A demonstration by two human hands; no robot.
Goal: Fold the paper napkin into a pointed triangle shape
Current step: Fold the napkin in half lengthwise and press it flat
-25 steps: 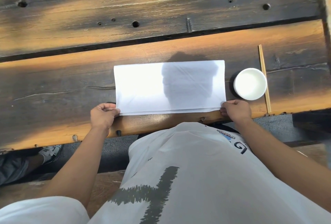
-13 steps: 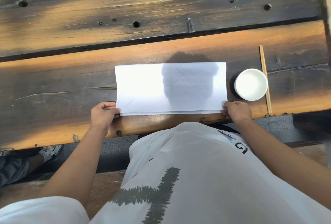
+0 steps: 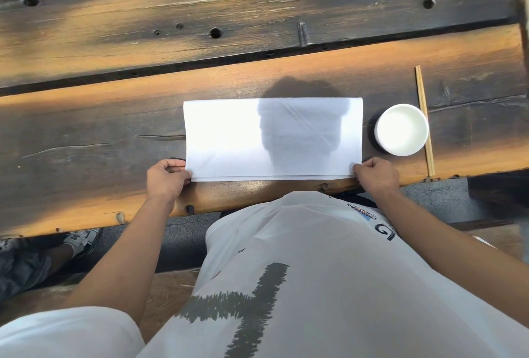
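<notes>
Person in a loose white T-shirt with a grey brush-stroke print [image 3: 329, 286] stands at the near edge of the weathered dark-and-orange wooden plank table [image 3: 86, 134]. Left hand [image 3: 166, 178] fingers curled, pinching the near-left corner of the white rectangular paper napkin [image 3: 229, 137]. Right hand [image 3: 376, 176] same, pinching the near-right corner. Both hands sit on the table at the napkin's near edge, one at each end. Napkin lies flat between and beyond the two grips, long side across, folded: a second layer edge shows just along the near side. Shadow of a head falls across its right half. Just right of the right-hand grip and a bit farther: small round white bowl [image 3: 402, 128], close to the napkin's right edge, not touching. Pair of pale wooden chopsticks [image 3: 424, 120] lies lengthwise against the bowl's right side.
</notes>
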